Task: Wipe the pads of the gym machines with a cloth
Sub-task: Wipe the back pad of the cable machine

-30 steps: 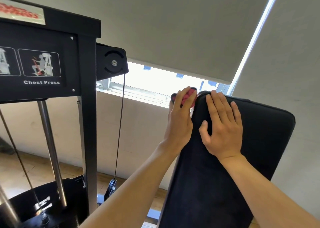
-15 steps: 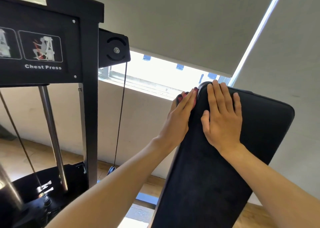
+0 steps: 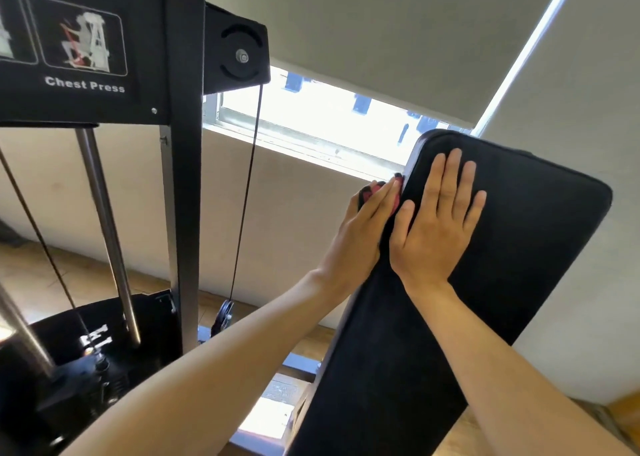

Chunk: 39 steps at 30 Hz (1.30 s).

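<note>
A black padded backrest (image 3: 519, 247) of the chest press machine tilts up at the right. My left hand (image 3: 360, 237) presses a red cloth (image 3: 371, 191) against the pad's left side edge with straight fingers; only a bit of the cloth shows past the fingertips. My right hand (image 3: 436, 227) lies flat on the pad's front face, fingers spread, a little below the top left corner.
The black machine frame (image 3: 183, 178) with a "Chest Press" label stands at the left, with a pulley (image 3: 239, 53), a thin cable (image 3: 247, 192) and steel guide rods (image 3: 104, 230) over the weight stack (image 3: 86, 351). Grey roller blinds (image 3: 381, 39) hang behind; the floor is wood.
Both hands have slid down from the pad's top left corner along its left edge, the cloth moving with the left hand. The view has shifted upward on the machine.
</note>
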Each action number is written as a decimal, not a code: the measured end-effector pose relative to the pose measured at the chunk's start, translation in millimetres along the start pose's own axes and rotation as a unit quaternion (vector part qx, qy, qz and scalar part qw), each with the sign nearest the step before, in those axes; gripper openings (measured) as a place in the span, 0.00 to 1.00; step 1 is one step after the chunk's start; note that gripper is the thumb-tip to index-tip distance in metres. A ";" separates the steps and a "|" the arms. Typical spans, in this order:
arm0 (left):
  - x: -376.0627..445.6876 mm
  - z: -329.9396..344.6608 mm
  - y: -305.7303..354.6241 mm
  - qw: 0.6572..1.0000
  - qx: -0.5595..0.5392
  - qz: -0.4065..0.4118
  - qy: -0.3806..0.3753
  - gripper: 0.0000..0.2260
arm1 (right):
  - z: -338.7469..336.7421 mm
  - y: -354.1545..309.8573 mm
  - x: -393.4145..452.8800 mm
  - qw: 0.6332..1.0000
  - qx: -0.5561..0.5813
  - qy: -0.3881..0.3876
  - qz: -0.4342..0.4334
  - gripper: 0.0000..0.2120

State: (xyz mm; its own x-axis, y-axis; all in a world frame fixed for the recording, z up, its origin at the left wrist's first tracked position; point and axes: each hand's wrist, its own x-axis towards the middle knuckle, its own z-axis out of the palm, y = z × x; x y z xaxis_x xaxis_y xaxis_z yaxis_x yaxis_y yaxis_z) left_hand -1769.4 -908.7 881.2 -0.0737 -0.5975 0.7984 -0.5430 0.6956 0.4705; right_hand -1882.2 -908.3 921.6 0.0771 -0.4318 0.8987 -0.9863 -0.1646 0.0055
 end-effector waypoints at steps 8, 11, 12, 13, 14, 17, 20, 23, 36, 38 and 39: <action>-37.7 16.7 -8.2 0.999 0.008 -0.020 0.040 0.29 | -0.8 -0.7 -1.7 0.999 -0.034 -0.007 -0.006 0.29; -49.1 19.1 -6.1 0.999 0.007 -0.029 0.038 0.29 | -2.1 -0.7 -12.2 1.000 -0.018 -0.013 -0.001 0.28; -56.2 19.0 -4.4 0.999 0.005 -0.032 0.036 0.30 | -2.3 -1.4 -17.7 1.000 -0.013 -0.016 -0.001 0.28; -63.0 18.5 -4.4 0.999 0.006 -0.036 0.035 0.30 | -1.8 -1.8 -21.9 1.000 -0.009 -0.016 -0.003 0.28; -69.1 18.8 -4.9 0.999 0.005 -0.037 0.036 0.30 | -1.2 -1.8 -24.6 1.000 -0.007 -0.016 -0.004 0.27; -81.6 19.5 -3.5 0.998 0.011 -0.047 0.039 0.28 | 0.6 -1.8 -27.4 1.000 -0.015 -0.012 0.000 0.27; -93.6 22.9 -5.4 0.997 0.013 -0.060 0.040 0.30 | 2.4 -2.3 -33.7 1.000 -0.024 -0.009 -0.003 0.28; -112.5 26.6 -8.0 0.996 0.001 -0.078 0.042 0.28 | 4.2 -5.2 -43.8 1.000 -0.019 -0.003 0.003 0.28; -149.5 29.4 -13.5 0.993 -0.012 -0.118 -0.005 0.23 | 10.9 -6.0 -54.3 0.999 -0.035 0.023 -0.009 0.29; -161.6 31.6 -15.9 0.992 -0.013 -0.127 -0.013 0.24 | 11.4 -7.0 -54.5 0.999 -0.034 0.029 -0.009 0.28; -166.1 32.6 -16.2 0.991 -0.015 -0.133 -0.015 0.24 | 11.4 -7.2 -54.8 0.999 -0.035 0.032 -0.009 0.28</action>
State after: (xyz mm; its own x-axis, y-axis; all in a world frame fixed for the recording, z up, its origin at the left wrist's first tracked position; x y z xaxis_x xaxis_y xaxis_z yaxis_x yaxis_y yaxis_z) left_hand -1775.6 -833.8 728.7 0.0438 -0.7729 0.6330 -0.5218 0.5226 0.6742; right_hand -1877.7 -893.6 867.3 0.0877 -0.3716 0.9242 -0.9927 -0.1092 0.0502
